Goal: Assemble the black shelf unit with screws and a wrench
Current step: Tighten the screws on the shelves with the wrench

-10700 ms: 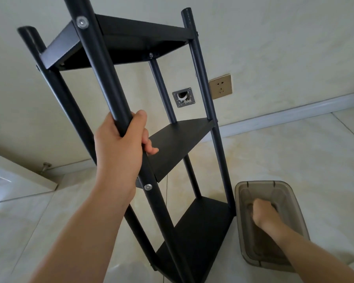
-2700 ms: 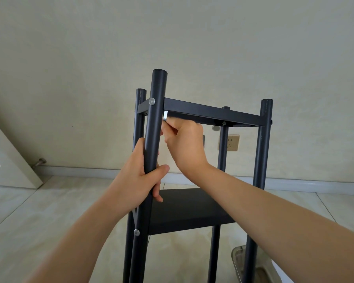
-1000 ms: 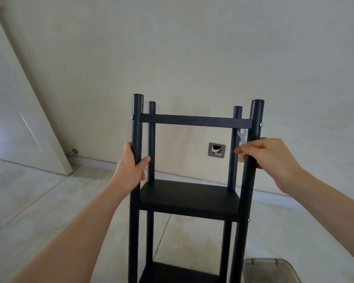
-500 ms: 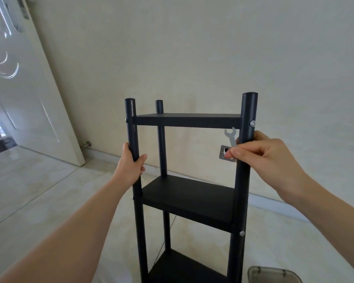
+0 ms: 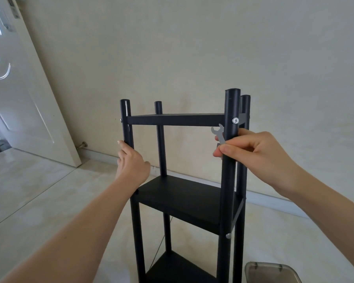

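On pale tiled floor (image 5: 39, 193), black shelf unit (image 5: 184, 193)

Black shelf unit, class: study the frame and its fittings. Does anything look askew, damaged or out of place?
Nothing stands out. The black shelf unit stands upright with level shelves, and a screw sits at the top right joint. The right hand grips the post and pinches the wrench; the left hand touches the left post.

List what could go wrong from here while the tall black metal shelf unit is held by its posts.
The small flat silver wrench is pinched in the right hand along with the front right post; it could slip and drop. The left hand only rests against the front left post, so the tall black metal shelf unit might tip. The clear plastic bin sits beside its base and could get knocked.
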